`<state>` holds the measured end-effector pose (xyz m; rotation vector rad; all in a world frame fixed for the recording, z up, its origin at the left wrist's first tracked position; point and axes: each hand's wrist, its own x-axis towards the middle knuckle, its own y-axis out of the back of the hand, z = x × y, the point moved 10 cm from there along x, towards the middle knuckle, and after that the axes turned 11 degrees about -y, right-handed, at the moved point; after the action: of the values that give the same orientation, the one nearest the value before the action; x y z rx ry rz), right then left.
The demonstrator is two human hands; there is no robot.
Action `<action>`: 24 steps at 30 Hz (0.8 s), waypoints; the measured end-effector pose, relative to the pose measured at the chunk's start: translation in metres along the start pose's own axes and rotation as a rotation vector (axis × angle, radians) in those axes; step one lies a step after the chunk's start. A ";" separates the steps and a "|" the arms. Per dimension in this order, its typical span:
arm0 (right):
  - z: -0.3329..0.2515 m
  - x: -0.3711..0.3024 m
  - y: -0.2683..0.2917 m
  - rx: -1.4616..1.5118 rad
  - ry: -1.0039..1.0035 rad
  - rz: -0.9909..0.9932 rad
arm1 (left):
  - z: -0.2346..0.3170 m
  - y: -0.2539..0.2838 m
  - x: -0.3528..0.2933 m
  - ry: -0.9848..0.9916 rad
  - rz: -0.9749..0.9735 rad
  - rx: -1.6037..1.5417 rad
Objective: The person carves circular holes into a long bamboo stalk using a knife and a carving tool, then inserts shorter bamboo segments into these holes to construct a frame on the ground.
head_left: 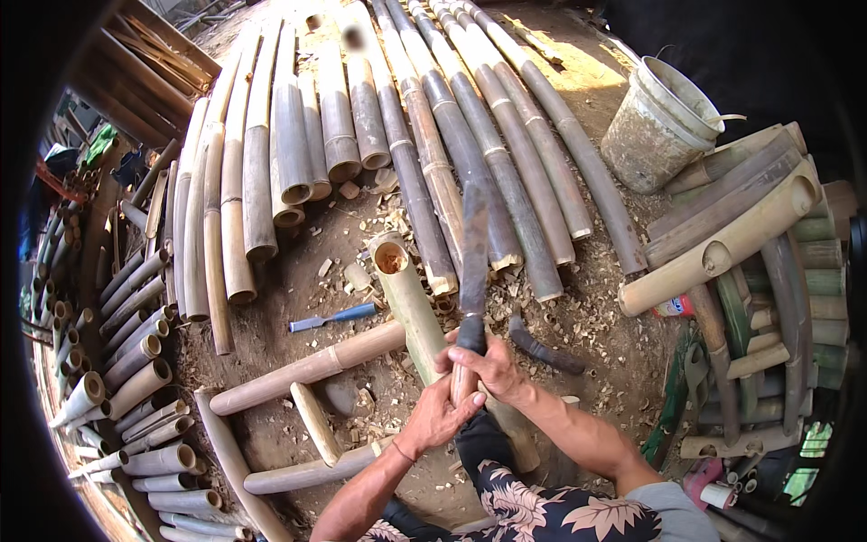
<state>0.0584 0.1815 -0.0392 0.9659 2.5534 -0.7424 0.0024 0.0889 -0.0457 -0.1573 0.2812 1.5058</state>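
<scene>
While left hand (435,415) and right hand (498,369) clasp the knife (471,294), its blade (474,239) points forward, apparently right of the bamboo (408,294).

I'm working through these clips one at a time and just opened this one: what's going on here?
A person holds a long-bladed knife at its handle end, with the left hand and right hand close together and the blade pointing away from the body. A pale bamboo tube with a hole near its far end extends ahead of the hands. A blue-handled chisel lies on the ground to the left, among scattered chips, with bamboo poles laid out beyond.
</scene>
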 end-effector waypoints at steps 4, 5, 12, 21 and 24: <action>0.000 -0.074 0.152 -0.383 -0.074 0.791 | 0.007 0.001 -0.029 -0.219 0.248 0.579; -0.009 -0.095 0.186 -0.592 -0.110 0.998 | -0.009 0.013 -0.039 -0.200 0.319 0.655; 0.039 -0.178 0.337 -1.177 -0.296 1.234 | -0.102 0.023 -0.101 -0.045 0.362 0.857; -0.055 -0.011 0.337 -0.945 0.106 1.046 | -0.101 0.008 -0.088 -0.038 0.325 0.867; -0.093 0.037 0.359 -0.878 -0.059 1.128 | -0.108 0.015 -0.099 -0.032 0.328 0.878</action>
<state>0.2672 0.4826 -0.1076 1.6261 1.5062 0.5898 -0.0254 -0.0344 -0.1201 0.6371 0.9447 1.5709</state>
